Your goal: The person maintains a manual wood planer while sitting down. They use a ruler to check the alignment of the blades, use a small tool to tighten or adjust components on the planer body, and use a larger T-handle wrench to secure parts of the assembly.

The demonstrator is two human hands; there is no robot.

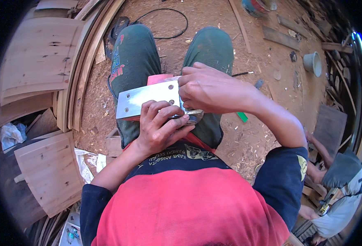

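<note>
An electric hand planer (145,98) lies across my thighs with its shiny, screwed metal sole turned up. Some of its red body shows beyond the sole. My left hand (160,126) grips the planer's near side, its fingers curled at the sole's edge by the cutter gap. On the far side, my right hand (205,88) is closed over the same gap, its fingertips pressed down on the metal. Whatever those right fingers pinch is hidden. A round metal part of the planer shows just below, close to my left fingertips.
Wooden panels (41,53) and long boards lie on the left. Beyond my knees, a black cord (185,24) loops over the shaving-strewn ground (246,139). A grey bucket (312,64) and loose planks (281,39) are at the far right. Another person (342,176) sits low on the right.
</note>
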